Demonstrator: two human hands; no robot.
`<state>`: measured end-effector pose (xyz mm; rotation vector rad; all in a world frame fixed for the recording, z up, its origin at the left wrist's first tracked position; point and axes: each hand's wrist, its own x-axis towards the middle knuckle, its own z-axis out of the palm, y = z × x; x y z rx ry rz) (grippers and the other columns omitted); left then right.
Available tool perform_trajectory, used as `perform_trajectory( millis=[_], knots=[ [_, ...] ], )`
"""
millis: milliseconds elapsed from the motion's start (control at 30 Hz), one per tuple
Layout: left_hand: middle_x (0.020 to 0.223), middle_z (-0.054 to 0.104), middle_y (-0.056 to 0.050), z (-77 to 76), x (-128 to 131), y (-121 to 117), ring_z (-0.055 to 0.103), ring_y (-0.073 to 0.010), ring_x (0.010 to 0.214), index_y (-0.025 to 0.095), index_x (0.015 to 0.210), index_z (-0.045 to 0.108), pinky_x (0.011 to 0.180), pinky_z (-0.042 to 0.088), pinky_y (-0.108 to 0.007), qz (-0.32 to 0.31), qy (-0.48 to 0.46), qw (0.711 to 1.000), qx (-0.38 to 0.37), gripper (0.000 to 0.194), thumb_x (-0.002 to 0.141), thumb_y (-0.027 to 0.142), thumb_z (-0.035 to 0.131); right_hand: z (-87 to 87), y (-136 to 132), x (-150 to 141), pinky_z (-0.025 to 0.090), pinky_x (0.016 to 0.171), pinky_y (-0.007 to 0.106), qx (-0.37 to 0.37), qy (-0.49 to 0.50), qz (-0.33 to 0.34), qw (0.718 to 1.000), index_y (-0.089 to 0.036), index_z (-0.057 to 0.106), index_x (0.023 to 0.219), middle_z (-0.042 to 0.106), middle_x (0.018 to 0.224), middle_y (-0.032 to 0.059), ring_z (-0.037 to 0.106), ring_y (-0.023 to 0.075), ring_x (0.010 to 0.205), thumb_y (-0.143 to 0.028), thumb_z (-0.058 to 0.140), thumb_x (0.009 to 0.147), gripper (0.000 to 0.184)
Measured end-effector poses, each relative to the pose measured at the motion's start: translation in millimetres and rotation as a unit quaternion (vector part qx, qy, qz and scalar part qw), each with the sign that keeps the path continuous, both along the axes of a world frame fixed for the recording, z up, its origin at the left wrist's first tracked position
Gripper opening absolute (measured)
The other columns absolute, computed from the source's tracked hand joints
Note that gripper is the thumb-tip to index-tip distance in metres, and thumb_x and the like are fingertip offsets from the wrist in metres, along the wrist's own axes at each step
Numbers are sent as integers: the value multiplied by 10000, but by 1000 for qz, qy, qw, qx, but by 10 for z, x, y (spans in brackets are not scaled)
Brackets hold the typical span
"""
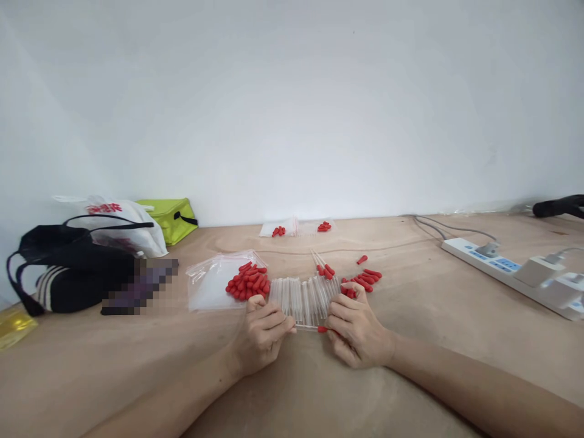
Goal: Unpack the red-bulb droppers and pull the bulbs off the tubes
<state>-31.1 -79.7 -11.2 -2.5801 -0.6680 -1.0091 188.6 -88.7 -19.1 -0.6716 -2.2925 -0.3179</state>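
Observation:
Between my hands lies a thin clear dropper tube (306, 328), level, with a red rubber dropper bulb (322, 330) at its right end. My left hand (262, 331) pinches the tube's left end. The fingers of my right hand (356, 328) are closed on the bulb. Just beyond is a row of clear dropper tubes (298, 298) side by side. A heap of red bulbs (249, 282) sits left of the row on clear plastic bags (207, 283). More red bulbs (368, 278) lie to the right, partly behind my right hand. Several bulbed droppers (325, 270) rest at the row's far end.
Two small bags with red bulbs (278, 232) lie near the wall. At the left are a black bag (86, 267), a white plastic bag (137, 225) and a lime-green box bag (171, 219). A white power strip (502, 267) with plugs and cables occupies the right.

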Motion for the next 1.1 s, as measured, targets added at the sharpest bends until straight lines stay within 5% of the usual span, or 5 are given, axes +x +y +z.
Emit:
perform_trajectory(
  millis=[167, 400, 533, 733, 1100],
  knots=[
    [566, 566, 31, 34, -203, 66, 484, -109, 563, 191, 742, 548, 624, 278, -307, 46, -40, 998, 23, 159, 819, 119, 429, -2, 22, 146, 264, 776, 373, -18, 53, -41, 998, -174, 443, 559, 439, 558, -14, 396, 125, 605, -191, 388, 693, 146],
    [763, 548, -40, -20, -285, 219, 520, -119, 713, 145, 996, 556, 659, 428, -233, 102, -77, 991, -29, 222, 854, 131, 385, -9, 255, 339, 282, 755, 327, -67, 181, -176, 965, -203, 575, 888, 603, 775, 21, 525, 137, 732, -247, 398, 833, 190],
    [810, 529, -57, -50, -260, 316, 537, -128, 773, 118, 1082, 530, 724, 457, -248, 127, -103, 986, -39, 286, 854, 120, 357, -18, 456, 607, 317, 728, 319, -130, 270, -279, 912, -204, 595, 845, 628, 789, 23, 537, 144, 687, -375, 461, 783, 226],
    [792, 581, -39, -14, -287, 353, 563, -114, 743, 150, 931, 597, 682, 470, -212, 131, -151, 979, -32, 194, 819, 124, 441, 11, 560, 980, 340, 610, 281, -282, 325, -372, 823, -183, 604, 712, 616, 631, 11, 522, 141, 569, -522, 528, 661, 351],
    [796, 574, -50, 25, -286, 217, 549, -104, 662, 140, 899, 608, 604, 482, -212, 74, -95, 982, -145, 169, 773, 197, 511, 4, 590, 849, 241, 814, 433, -277, 177, -357, 874, -261, 640, 649, 658, 734, -5, 541, 216, 789, -551, 513, 673, 317]
  ],
)
